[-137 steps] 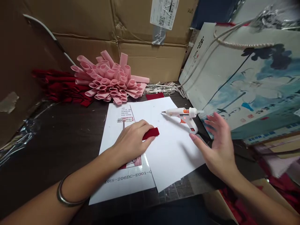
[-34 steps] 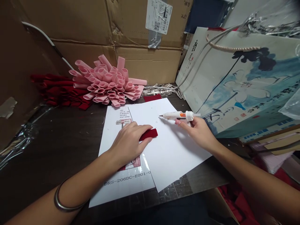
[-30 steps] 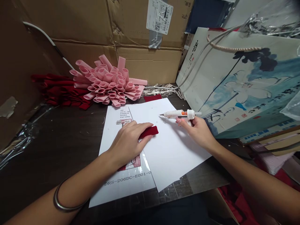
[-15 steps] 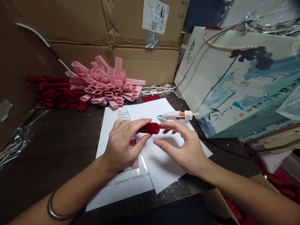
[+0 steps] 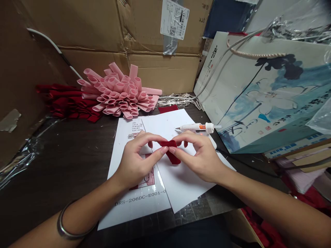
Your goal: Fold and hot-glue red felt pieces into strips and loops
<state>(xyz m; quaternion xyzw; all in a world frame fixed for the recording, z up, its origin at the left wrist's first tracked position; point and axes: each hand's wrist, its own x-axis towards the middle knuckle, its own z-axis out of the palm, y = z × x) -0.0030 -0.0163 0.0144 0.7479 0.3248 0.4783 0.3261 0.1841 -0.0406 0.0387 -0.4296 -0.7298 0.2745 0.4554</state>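
Above the white paper sheets (image 5: 181, 193), a dark red fabric piece (image 5: 173, 157) is held between both hands. My left hand (image 5: 141, 158) pinches its left side between thumb and fingers. On its right side, my right hand (image 5: 199, 155) pinches it too, the two thumbs nearly touching. The lower part of the piece hangs below the thumbs; the fingers hide some of its top. Just beyond my right hand lies a white glue gun (image 5: 196, 128), its nozzle pointing left. A flat red fabric piece (image 5: 168, 109) lies at the sheets' far edge.
A pile of rolled pink fabric tubes (image 5: 121, 91) and a stack of red fabric pieces (image 5: 72, 103) lie at the back left. Metal clips (image 5: 178, 100) are heaped by the cardboard box (image 5: 160, 74). A large paper bag (image 5: 258, 93) with a cable across it stands right.
My right hand has come in from beside the red fabric and now pinches it. The rolled red fabric has turned, with one part now hanging downward. The view has shifted slightly.
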